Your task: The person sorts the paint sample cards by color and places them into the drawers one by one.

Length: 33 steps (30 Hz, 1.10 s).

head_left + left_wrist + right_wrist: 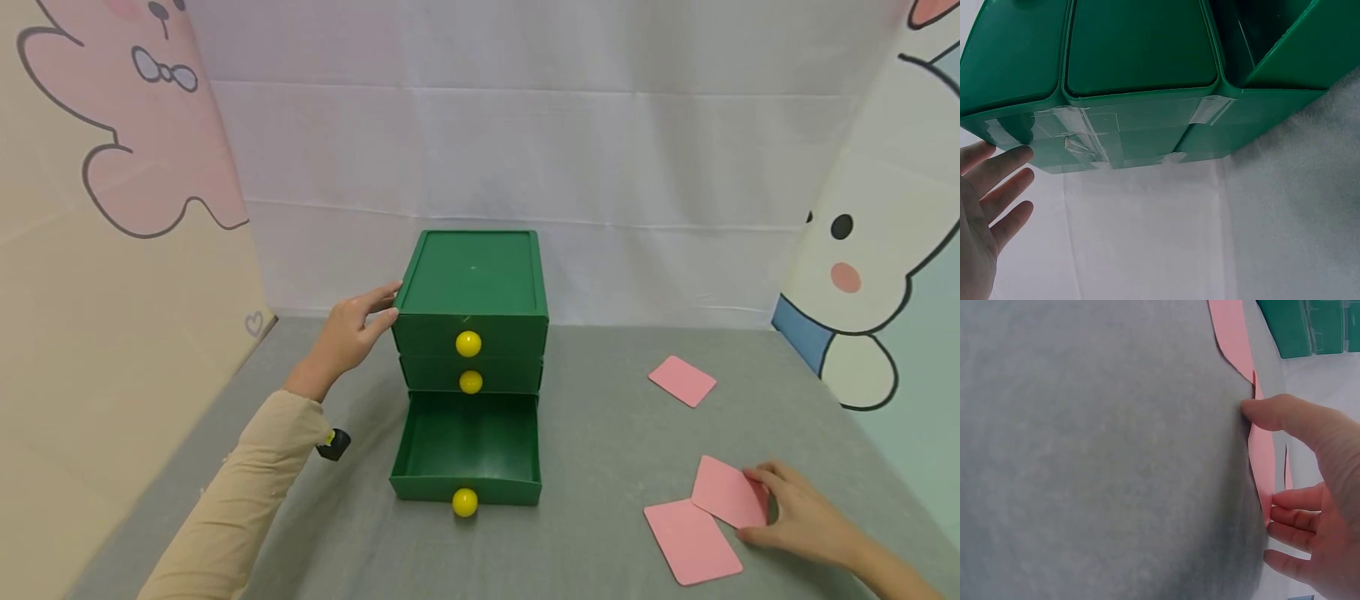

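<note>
A green drawer cabinet (474,271) with yellow knobs stands mid-table, its bottom drawer (502,492) pulled out and bare inside. My left hand (348,333) rests its extended fingertips against the cabinet's upper left side. The left wrist view shows those spread fingers (1007,165) at the cabinet's taped side wall (1141,128). On the right, my right hand (802,517) holds a pink card (723,490) by its near edges, thumb on one corner and fingers on another. That card overlaps a corner of a second pink card (693,542).
A third pink card (682,381) lies farther back on the grey tabletop (600,467). White cloth (525,150) hangs behind the cabinet, with cartoon-printed panels (855,275) at both sides. A small black device (334,444) sits at my left sleeve.
</note>
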Tool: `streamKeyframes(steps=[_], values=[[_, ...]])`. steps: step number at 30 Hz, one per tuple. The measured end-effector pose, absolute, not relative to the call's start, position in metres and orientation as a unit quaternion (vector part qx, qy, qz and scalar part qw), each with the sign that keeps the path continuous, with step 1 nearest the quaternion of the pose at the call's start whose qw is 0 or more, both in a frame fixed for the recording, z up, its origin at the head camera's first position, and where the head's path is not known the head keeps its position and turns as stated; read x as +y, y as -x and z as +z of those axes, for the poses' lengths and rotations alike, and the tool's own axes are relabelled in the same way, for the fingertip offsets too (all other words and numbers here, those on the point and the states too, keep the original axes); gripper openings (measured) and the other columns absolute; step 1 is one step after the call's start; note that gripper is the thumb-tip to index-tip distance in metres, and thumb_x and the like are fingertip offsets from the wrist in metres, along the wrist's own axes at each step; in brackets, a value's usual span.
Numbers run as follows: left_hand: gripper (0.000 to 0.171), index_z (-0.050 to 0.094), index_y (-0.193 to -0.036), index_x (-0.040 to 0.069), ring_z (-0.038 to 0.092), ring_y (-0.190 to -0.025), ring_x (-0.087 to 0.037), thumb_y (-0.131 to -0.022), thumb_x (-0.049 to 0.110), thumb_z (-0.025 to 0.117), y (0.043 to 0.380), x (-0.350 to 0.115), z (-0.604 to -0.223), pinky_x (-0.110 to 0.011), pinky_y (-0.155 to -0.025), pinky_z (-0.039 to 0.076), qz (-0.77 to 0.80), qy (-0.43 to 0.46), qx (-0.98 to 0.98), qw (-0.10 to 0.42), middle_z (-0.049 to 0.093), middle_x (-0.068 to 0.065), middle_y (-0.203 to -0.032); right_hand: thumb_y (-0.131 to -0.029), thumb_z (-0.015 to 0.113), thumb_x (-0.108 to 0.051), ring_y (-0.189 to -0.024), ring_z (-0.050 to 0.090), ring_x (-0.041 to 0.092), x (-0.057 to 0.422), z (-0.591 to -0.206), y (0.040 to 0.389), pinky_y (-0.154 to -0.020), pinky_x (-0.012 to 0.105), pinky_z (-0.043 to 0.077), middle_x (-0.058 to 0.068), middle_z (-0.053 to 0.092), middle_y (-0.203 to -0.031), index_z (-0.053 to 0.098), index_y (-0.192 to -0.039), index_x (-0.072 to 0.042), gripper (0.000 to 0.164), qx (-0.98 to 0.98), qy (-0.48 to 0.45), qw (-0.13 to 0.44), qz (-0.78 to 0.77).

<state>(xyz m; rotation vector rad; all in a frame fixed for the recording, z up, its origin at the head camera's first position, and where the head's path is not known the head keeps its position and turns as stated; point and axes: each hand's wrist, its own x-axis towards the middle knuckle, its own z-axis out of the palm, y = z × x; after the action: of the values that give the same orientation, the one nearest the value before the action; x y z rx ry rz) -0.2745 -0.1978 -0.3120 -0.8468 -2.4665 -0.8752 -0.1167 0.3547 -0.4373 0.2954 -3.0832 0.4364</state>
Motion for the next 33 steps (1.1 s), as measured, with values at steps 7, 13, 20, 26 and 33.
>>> streamKeyframes(steps=[7,13,20,26,33], values=[[0.043,0.043,-0.135,0.002,0.055,-0.108,-0.034,-0.095,0.017,0.048,0.273,-0.198,-0.311,-0.051,-0.087,0.043,-0.316,0.304,-0.878,0.192,0.054,-0.021,-0.124,-0.054,0.083,-0.042,-0.08,0.047,0.018,0.355,-0.437,0.119,-0.063,0.031,0.044,0.005,0.051,-0.09,0.061,-0.098,0.005,0.069,-0.985,-0.093,0.015,0.145],[0.044,0.043,-0.135,0.003,0.055,-0.108,-0.034,-0.095,0.019,0.048,0.273,-0.198,-0.311,-0.051,-0.087,0.043,-0.313,0.3,-0.881,0.189,0.055,-0.021,-0.122,-0.053,0.083,-0.043,-0.076,0.049,0.018,0.355,-0.432,0.124,-0.061,0.031,0.045,0.009,0.052,-0.091,0.059,-0.099,0.007,0.072,-0.985,-0.09,0.023,0.142],[0.043,0.044,-0.135,0.003,0.056,-0.107,-0.033,-0.095,0.019,0.048,0.275,-0.198,-0.312,-0.051,-0.087,0.044,-0.312,0.302,-0.88,0.191,0.056,-0.021,-0.12,-0.057,0.081,-0.043,-0.081,0.052,0.022,0.345,-0.417,0.135,-0.064,0.039,0.047,0.012,0.052,-0.096,0.059,-0.101,0.006,0.069,-0.982,-0.107,0.033,0.151],[0.043,0.044,-0.134,0.002,0.056,-0.107,-0.034,-0.094,0.015,0.049,0.274,-0.198,-0.311,-0.051,-0.087,0.043,-0.312,0.299,-0.881,0.19,0.056,-0.021,-0.121,-0.062,0.078,-0.046,-0.085,0.052,0.02,0.317,-0.396,0.15,-0.064,0.036,0.046,0.009,0.051,-0.101,0.059,-0.108,0.005,0.072,-0.976,-0.143,0.036,0.158],[0.043,0.044,-0.134,0.002,0.056,-0.107,-0.034,-0.094,0.014,0.05,0.273,-0.196,-0.309,-0.051,-0.087,0.043,-0.314,0.294,-0.884,0.185,0.056,-0.022,-0.121,-0.066,0.076,-0.045,-0.088,0.052,0.019,0.271,-0.376,0.167,-0.068,0.036,0.046,0.008,0.049,-0.108,0.057,-0.116,0.001,0.071,-0.964,-0.193,0.021,0.179]])
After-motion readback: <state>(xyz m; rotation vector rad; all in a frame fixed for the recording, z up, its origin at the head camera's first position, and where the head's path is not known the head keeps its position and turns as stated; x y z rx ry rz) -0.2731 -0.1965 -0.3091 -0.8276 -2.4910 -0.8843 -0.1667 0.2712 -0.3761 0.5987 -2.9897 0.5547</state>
